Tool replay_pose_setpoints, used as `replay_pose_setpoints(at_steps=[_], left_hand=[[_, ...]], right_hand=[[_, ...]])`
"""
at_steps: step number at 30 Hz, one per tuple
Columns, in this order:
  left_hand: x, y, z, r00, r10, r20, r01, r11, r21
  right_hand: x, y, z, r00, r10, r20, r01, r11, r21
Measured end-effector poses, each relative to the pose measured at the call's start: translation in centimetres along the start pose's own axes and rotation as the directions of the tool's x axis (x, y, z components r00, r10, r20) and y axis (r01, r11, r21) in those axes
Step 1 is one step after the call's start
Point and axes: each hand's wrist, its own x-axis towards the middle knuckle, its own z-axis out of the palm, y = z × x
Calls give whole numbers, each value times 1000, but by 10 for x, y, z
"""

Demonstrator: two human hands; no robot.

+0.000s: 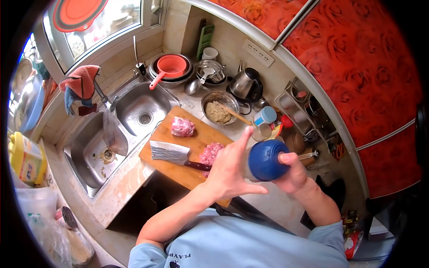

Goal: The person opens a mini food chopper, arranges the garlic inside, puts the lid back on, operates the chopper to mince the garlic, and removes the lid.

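Observation:
My left hand (230, 165) is open, thumb and fingers spread wide, just left of a jar with a domed blue lid (268, 161). My right hand (292, 174) grips that jar, the thumb resting on the lid; most of its body is hidden. Beneath my left hand lies a wooden cutting board (172, 119). On it are a cleaver (170, 152) with a dark handle, a chunk of raw meat (182, 127) and a pile of chopped meat (211, 153), partly covered by my left hand.
A metal bowl of pale mixture (217, 113) with a wooden stick stands behind the board. Nearby are an electric kettle (246, 84), a blue-and-white tub (265, 116) and a red strainer (171, 66) on stacked bowls. The double sink (96, 181) is at left, with a plastic bag (115, 134) hanging over it.

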Motion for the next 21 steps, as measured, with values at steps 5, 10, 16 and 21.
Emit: replay_pose_setpoints(at_steps=[5,10,16,21], left_hand=[[-35,-25,-12,976,-179,-128,145,960,-239],[-92,-41,-13,888,-434,150,456,874,-171],[-159,-53,-12,661,-625,414,730,664,-163],[-155,-56,-11,660,-637,398,725,678,-118]], right_hand=[[-5,-23,3,995,-76,-60,74,997,-26],[-7,-38,-5,990,-103,-97,101,994,-28],[-5,-48,-17,980,-136,-147,138,990,0],[2,-46,-17,982,-123,-146,126,992,11]])
